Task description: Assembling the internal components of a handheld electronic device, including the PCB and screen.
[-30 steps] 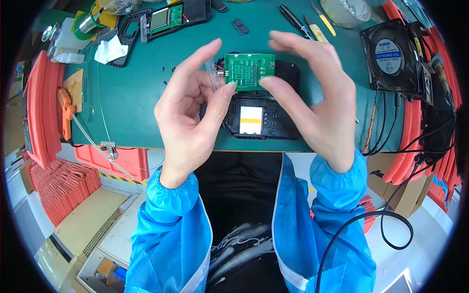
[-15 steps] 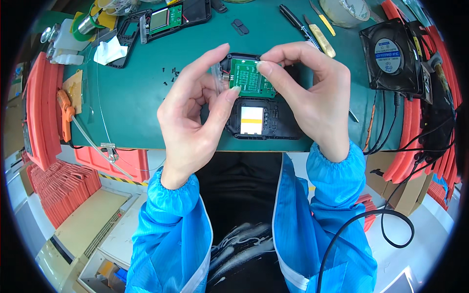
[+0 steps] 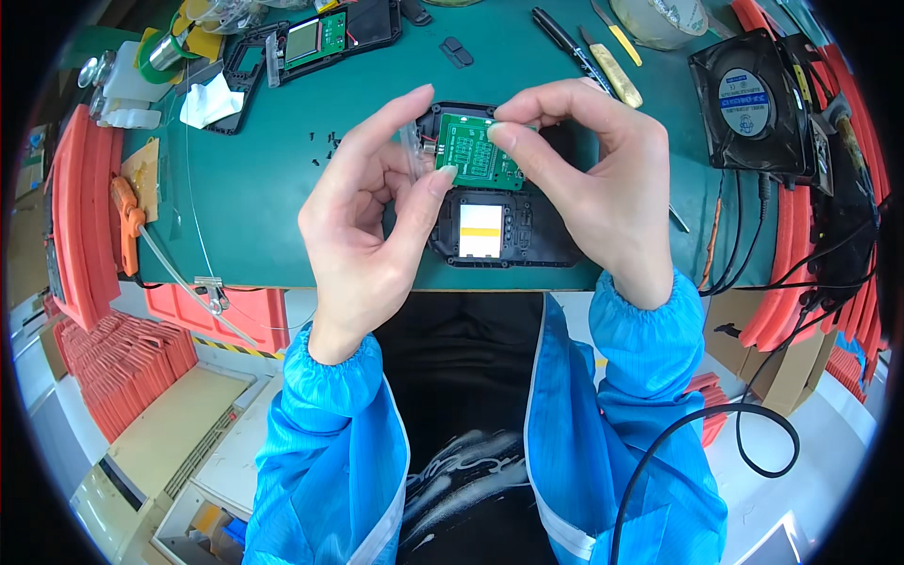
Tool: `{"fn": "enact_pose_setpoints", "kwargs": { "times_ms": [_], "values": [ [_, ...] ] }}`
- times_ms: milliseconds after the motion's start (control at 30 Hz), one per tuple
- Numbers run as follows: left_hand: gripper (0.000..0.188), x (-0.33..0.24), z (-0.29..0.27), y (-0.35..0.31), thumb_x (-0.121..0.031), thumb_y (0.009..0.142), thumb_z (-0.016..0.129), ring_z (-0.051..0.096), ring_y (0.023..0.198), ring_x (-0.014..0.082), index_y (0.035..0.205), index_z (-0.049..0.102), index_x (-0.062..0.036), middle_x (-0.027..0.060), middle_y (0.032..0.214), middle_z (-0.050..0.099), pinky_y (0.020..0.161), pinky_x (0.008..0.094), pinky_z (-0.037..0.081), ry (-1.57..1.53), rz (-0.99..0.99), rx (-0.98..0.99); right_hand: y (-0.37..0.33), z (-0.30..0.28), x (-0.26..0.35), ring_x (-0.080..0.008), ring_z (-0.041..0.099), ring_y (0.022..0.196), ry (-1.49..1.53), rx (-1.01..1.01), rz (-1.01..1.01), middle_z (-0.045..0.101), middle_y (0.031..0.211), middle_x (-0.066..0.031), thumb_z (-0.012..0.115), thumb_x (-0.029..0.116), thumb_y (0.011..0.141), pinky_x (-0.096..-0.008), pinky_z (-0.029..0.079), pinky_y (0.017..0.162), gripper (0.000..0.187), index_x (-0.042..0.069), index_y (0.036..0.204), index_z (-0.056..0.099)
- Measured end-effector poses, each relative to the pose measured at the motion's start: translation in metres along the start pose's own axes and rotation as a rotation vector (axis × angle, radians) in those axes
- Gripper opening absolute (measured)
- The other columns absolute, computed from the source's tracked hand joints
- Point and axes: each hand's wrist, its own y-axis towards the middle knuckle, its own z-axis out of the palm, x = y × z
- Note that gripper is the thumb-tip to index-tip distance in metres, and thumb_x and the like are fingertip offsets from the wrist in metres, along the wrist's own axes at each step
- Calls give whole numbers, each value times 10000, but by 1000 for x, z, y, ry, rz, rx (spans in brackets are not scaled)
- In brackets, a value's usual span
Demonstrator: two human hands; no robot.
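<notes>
A green circuit board (image 3: pixel 474 151) is held by its edges between my two hands, above a black plastic housing half (image 3: pixel 443 113). My left hand (image 3: pixel 372 212) is closed on the board's left side, its thumb at the lower left corner and its index finger raised. A clear plastic piece (image 3: pixel 411 151) sits by those fingers, with thin red wire beside it. With thumb and index finger, my right hand (image 3: pixel 603 155) pinches the board's upper right edge. Just nearer to me lies another black housing part (image 3: pixel 541 235) with a white window (image 3: pixel 480 231) crossed by a yellow stripe.
Small dark screws (image 3: pixel 331 146) lie left of my hands. An opened device (image 3: pixel 320 38) with a green board is at the far left. A black marker (image 3: pixel 568 42), a knife (image 3: pixel 612 68) and a black fan (image 3: pixel 750 105) stand toward the right. Orange pliers-like handles (image 3: pixel 124 221) rest at left.
The board has shifted slightly left and tilted a little in my fingers. Both hands keep nearly the same grip. The whole view has moved slightly.
</notes>
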Motion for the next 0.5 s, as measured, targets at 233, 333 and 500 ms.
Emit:
{"fn": "enact_pose_setpoints", "kwargs": {
  "times_ms": [233,333,500],
  "values": [
    [500,3,5,0,90,846,624,495,690,22,1325,524,-14,-2,817,569,640,154,397,-34,5,-48,-2,1,-2,-210,643,766,-12,3,-5,675,815,-87,737,46,752,-298,499,680,167,18,909,690],
    [497,3,4,1,76,868,605,567,770,44,1346,482,22,15,851,614,704,174,444,6,29,-61,-1,2,-5,-231,631,781,-142,-90,-182,662,817,-88,742,40,747,-303,493,685,176,19,911,682],
    [484,3,5,-1,67,859,619,500,685,31,1325,533,-31,2,857,602,614,166,392,153,-67,-164,-25,-20,13,-267,602,831,-325,-45,-294,639,875,-105,759,11,700,-330,481,722,204,9,879,660]
  ]
}}
